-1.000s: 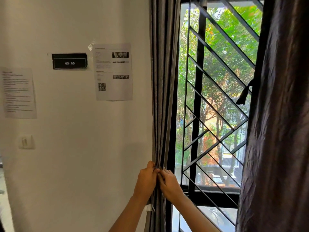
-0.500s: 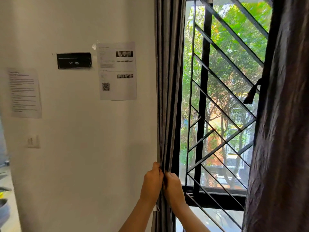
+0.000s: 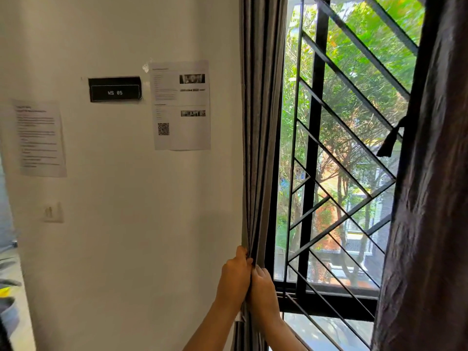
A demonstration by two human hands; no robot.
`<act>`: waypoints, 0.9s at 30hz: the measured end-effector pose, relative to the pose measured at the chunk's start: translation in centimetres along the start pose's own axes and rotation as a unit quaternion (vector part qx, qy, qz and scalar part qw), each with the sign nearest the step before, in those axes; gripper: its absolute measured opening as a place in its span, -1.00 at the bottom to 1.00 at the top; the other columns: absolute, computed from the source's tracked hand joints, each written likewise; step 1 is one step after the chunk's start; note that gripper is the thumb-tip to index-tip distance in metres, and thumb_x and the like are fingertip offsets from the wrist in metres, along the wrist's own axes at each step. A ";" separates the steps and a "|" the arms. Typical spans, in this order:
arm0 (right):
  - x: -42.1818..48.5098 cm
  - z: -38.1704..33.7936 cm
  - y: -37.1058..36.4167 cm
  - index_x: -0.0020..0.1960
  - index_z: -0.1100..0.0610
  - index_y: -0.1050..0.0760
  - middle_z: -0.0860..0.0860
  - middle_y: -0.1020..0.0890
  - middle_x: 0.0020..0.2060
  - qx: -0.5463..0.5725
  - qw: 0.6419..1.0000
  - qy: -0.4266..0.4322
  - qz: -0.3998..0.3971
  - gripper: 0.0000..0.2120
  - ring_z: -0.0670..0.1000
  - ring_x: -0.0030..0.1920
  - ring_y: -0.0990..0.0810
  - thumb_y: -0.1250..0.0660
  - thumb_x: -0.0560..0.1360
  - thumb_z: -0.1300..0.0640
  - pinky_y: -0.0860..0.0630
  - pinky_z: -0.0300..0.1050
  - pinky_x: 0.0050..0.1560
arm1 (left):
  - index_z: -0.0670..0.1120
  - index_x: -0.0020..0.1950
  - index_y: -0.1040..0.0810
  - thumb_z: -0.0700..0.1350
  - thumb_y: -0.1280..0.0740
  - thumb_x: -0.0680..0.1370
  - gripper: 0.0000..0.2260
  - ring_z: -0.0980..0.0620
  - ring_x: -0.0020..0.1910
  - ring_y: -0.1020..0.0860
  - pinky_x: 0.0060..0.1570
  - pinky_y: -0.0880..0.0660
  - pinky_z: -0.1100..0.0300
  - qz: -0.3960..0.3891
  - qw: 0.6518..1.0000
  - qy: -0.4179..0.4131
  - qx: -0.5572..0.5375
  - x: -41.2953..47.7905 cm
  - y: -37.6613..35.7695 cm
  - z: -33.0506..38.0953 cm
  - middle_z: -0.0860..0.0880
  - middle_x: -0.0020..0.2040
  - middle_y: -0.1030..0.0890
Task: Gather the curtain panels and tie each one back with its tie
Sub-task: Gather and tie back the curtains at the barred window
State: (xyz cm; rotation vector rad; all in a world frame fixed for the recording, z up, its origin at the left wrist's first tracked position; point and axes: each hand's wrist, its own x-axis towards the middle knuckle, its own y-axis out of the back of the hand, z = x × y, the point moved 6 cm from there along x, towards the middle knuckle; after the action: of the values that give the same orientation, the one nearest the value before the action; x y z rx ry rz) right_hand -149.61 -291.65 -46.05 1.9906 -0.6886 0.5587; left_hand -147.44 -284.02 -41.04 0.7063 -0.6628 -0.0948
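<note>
We see the left hand (image 3: 234, 277) and right hand (image 3: 263, 291) pinched around the gathered grey fabric curtain panel (image 3: 258, 148) beside the black-barred window (image 3: 342, 198); its tie is hidden, and the dark right panel (image 3: 430, 224) is cut off

Two grey fabric curtain panels hang at the window, a gathered one (image 3: 260, 122) on the left and a dark one (image 3: 430, 198) on the right; two bare hands, left (image 3: 234, 277) and right (image 3: 263, 290); two white printed paper sheets (image 3: 181, 105) (image 3: 39, 138) on the wall; one black sign (image 3: 115, 89) reading WS 05; one white wall switch (image 3: 52, 212); one dark fabric tie (image 3: 391, 138) on the window grille
</note>
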 end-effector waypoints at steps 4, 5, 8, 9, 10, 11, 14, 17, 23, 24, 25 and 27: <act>-0.5 0.2 -1.2 0.10 0.14 -0.63 -0.02 -0.67 -0.03 -0.113 0.991 0.068 -0.031 -0.53 -0.08 -0.08 -0.61 -0.57 0.19 0.17 -0.54 -0.33 0.03 | -0.12 0.13 -0.41 -0.07 -0.12 0.65 -0.83 0.11 -0.30 -0.55 -0.37 -0.43 0.41 0.016 1.000 -0.020 -0.004 -0.1 0.2 0.3 -0.08 -0.18 -0.63; -0.6 0.0 -1.2 0.09 0.15 -0.64 0.00 -0.68 -0.03 -0.139 0.986 0.090 -0.034 -0.49 -0.06 -0.07 -0.63 -0.58 0.15 0.12 -0.56 -0.29 0.04 | -0.13 0.13 -0.41 -0.08 -0.12 0.65 -0.84 0.08 -0.29 -0.58 -0.35 -0.46 0.38 0.015 1.000 -0.021 -0.011 -0.1 0.2 0.3 -0.08 -0.19 -0.63; -0.7 0.2 -1.8 0.22 0.16 -0.56 0.06 -0.66 0.07 -0.145 0.984 0.103 -0.030 -0.44 -0.03 0.03 -0.63 -0.50 0.24 0.09 -0.53 -0.25 0.15 | -0.12 0.12 -0.40 -0.07 -0.13 0.64 -0.85 0.02 -0.26 -0.62 -0.28 -0.55 0.25 0.011 1.000 -0.020 -0.016 -0.1 0.1 0.1 -0.09 -0.20 -0.64; -0.7 0.3 -2.1 0.28 0.16 -0.51 0.08 -0.64 0.11 -0.167 0.979 0.113 -0.030 -0.47 0.01 0.10 -0.61 -0.41 0.32 0.09 -0.48 -0.19 0.25 | -0.11 0.11 -0.40 -0.07 -0.14 0.64 -0.85 0.01 -0.27 -0.62 -0.28 -0.56 0.22 0.009 1.000 -0.025 -0.014 -0.1 0.1 0.1 -0.09 -0.21 -0.64; -0.7 0.0 -2.3 0.31 0.17 -0.48 0.11 -0.63 0.14 -0.205 0.967 0.146 -0.031 -0.52 0.08 0.17 -0.59 -0.31 0.40 0.08 -0.41 -0.06 0.34 | -0.11 0.10 -0.39 -0.07 -0.14 0.64 -0.85 0.01 -0.27 -0.62 -0.28 -0.57 0.21 0.008 0.999 -0.030 -0.015 -0.1 0.2 0.2 -0.09 -0.21 -0.64; -0.8 -0.2 -2.7 0.30 0.17 -0.49 0.13 -0.63 0.14 -0.253 0.948 0.189 -0.039 -0.57 0.18 0.23 -0.54 -0.23 0.46 0.08 -0.34 0.09 0.38 | -0.12 0.09 -0.39 -0.07 -0.14 0.64 -0.85 0.00 -0.28 -0.62 -0.30 -0.57 0.20 0.008 0.999 -0.033 -0.015 -0.2 0.3 0.3 -0.10 -0.22 -0.63; -1.0 -0.4 -2.9 0.32 0.21 -0.48 0.24 -0.57 0.20 -0.364 0.900 0.225 -0.078 -0.55 0.38 0.36 -0.34 -0.22 0.51 0.01 -0.22 0.34 0.39 | -0.13 0.09 -0.40 -0.08 -0.13 0.64 -0.85 -0.02 -0.28 -0.61 -0.30 -0.56 0.19 0.010 0.999 -0.030 -0.022 -0.2 0.6 0.5 -0.12 -0.21 -0.63; -1.9 -1.0 -1.1 0.47 0.09 -0.26 0.19 -0.48 0.32 -0.210 0.960 0.178 -0.055 -0.50 0.23 0.34 -0.43 -0.01 0.61 -0.12 -0.38 0.04 0.38 | -0.13 0.12 -0.42 -0.10 -0.14 0.63 -0.85 0.03 -0.27 -0.59 -0.28 -0.52 0.31 0.017 0.999 -0.033 -0.032 -0.4 0.7 0.4 -0.11 -0.18 -0.63; -2.6 -0.5 0.9 0.30 -0.04 -0.07 0.05 -0.64 -0.03 0.158 0.986 0.042 -0.001 -0.54 0.07 -0.10 -0.66 -0.22 0.50 -0.01 -0.47 -0.26 -0.25 | -0.12 0.03 -0.44 -0.12 -0.23 0.60 -0.92 0.04 -0.29 -0.58 -0.33 -0.47 0.36 0.029 0.998 -0.033 -0.054 -0.3 1.3 0.2 -0.08 -0.22 -0.61; -2.6 -0.5 1.1 0.27 -0.01 -0.10 0.02 -0.64 0.01 0.172 0.984 0.037 0.008 -0.52 0.04 -0.07 -0.66 -0.25 0.45 -0.02 -0.51 -0.24 -0.22 | -0.12 0.02 -0.45 -0.13 -0.25 0.59 -0.93 0.04 -0.30 -0.57 -0.34 -0.43 0.38 0.031 0.998 -0.031 -0.051 -0.2 1.4 0.1 -0.09 -0.23 -0.61; -2.3 -0.4 1.2 0.29 0.04 -0.13 0.00 -0.63 0.07 0.190 0.981 0.028 0.019 -0.47 -0.01 -0.03 -0.66 -0.29 0.42 -0.01 -0.54 -0.25 -0.17 | -0.12 0.01 -0.46 -0.14 -0.26 0.58 -0.93 0.03 -0.30 -0.57 -0.34 -0.42 0.37 0.035 0.998 -0.031 -0.047 -0.1 1.5 0.0 -0.09 -0.23 -0.61; -1.9 -0.1 1.2 0.33 0.08 -0.21 -0.03 -0.62 0.12 0.249 0.968 -0.007 0.036 -0.41 -0.11 0.06 -0.64 -0.39 0.39 0.09 -0.58 -0.25 -0.02 | -0.11 0.00 -0.47 -0.13 -0.29 0.57 -0.93 0.03 -0.28 -0.59 -0.30 -0.46 0.35 0.038 0.997 -0.029 -0.053 0.0 1.6 0.0 -0.07 -0.23 -0.61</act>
State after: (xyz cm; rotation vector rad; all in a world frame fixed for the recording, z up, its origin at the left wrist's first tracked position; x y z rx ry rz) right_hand -151.84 -291.62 -46.42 2.4419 -0.6762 0.8253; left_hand -147.66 -282.78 -40.06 0.5777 -0.7342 -0.0790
